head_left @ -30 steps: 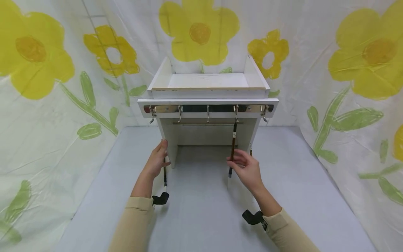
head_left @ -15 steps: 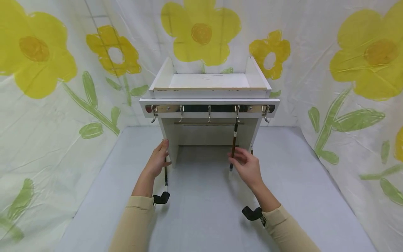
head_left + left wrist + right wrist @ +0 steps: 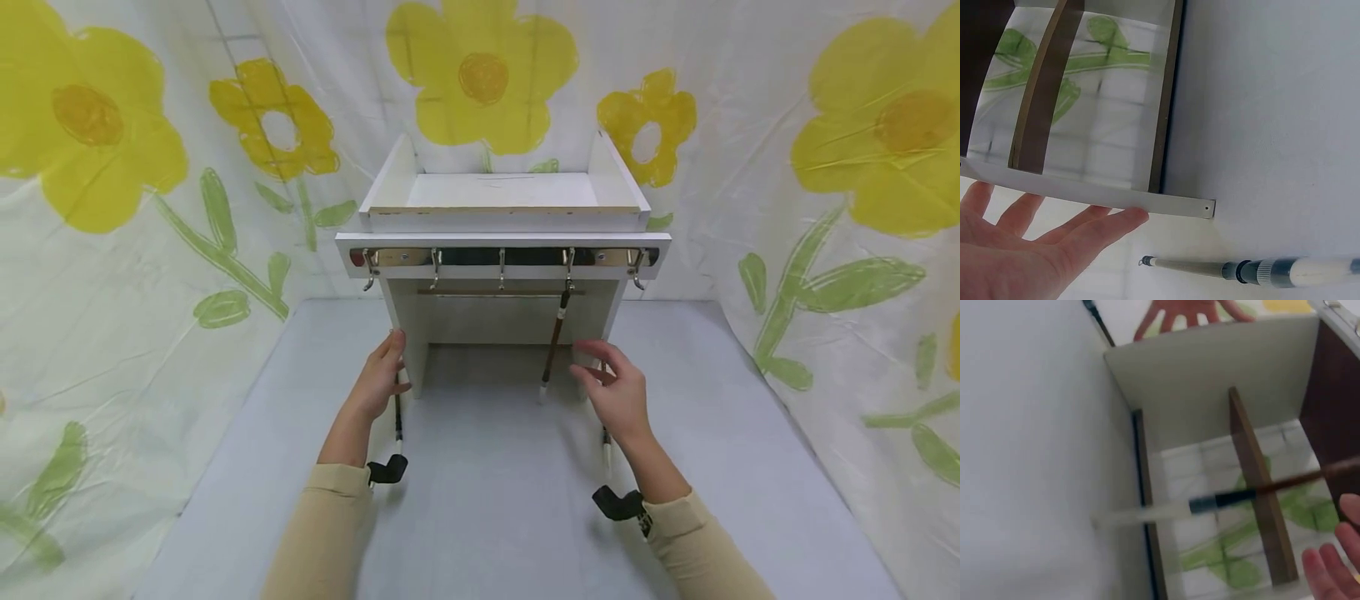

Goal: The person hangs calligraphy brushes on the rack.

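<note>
A calligraphy brush (image 3: 556, 337) with a brown handle and pale bristles hangs tilted from a hook (image 3: 567, 262), tip down. My right hand (image 3: 621, 396) is just right of it, thumb and fingers apart, holding nothing. In the right wrist view the brush (image 3: 1222, 499) crosses in front of the white shelf's inside, apart from the fingertips (image 3: 1335, 559). My left hand (image 3: 375, 383) rests against the outer side of the shelf's left panel (image 3: 408, 308). Its spread fingers touch the panel edge (image 3: 1085, 194) in the left wrist view.
A metal hook rail (image 3: 465, 257) runs across the white shelf's front, under its top tray (image 3: 498, 192). Another brush (image 3: 398, 417) is beside the left panel, and one more brush (image 3: 606, 437) is beside the right panel. A flowered curtain (image 3: 277, 217) surrounds the pale tabletop (image 3: 480, 500).
My right hand has let go of the brush and moved right. The brush's lower end has swung slightly left and back. My left hand keeps its place on the panel.
</note>
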The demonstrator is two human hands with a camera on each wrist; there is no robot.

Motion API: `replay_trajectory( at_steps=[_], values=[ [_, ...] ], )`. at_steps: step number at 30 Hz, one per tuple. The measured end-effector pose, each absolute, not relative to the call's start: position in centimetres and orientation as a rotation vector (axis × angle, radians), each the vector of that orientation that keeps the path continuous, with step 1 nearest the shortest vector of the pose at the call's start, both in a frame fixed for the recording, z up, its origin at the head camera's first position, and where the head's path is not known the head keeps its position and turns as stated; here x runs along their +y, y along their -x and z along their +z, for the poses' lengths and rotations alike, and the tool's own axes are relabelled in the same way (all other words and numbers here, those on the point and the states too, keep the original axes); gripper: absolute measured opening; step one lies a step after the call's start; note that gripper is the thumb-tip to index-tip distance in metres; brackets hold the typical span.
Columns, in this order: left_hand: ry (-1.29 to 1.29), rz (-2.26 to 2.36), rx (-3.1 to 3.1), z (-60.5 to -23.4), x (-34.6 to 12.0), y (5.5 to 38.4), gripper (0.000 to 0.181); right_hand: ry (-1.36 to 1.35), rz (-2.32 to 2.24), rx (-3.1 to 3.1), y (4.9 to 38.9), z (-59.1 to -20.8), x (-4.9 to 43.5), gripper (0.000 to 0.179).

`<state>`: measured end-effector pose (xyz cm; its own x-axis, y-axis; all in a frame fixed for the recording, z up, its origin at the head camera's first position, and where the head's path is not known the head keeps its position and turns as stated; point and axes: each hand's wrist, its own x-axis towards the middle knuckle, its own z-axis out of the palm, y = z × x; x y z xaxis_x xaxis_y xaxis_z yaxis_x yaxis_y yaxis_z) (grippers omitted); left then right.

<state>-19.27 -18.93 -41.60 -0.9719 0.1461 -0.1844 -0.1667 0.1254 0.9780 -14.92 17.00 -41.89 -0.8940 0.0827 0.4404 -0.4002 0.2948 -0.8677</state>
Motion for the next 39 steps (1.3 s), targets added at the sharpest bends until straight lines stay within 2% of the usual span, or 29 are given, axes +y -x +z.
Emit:
replay_trajectory(
  at_steps=[7, 14, 26, 39],
  values=[
    [0.033, 1.930, 2.183, -41.8, -18.9, 19.4, 0.072, -0.151, 1.742, -2.090, 16.4, -43.9, 19.7, 0.040],
    [0.042, 1.941, 2.197, -44.1, -19.5, 20.8, 0.076, -0.010, 1.711, -2.157, 16.5, -44.8, 22.1, 0.038],
    [0.038, 1.952, 2.230, -44.8, -19.5, 20.9, 0.086, 0.350, 1.656, -2.634, 17.9, -47.6, 24.4, 0.059],
    [0.048, 1.955, 2.242, -44.9, -19.4, 20.8, 0.085, 0.422, 1.405, -2.876, 19.1, -51.0, 24.2, 0.063]
  ],
)
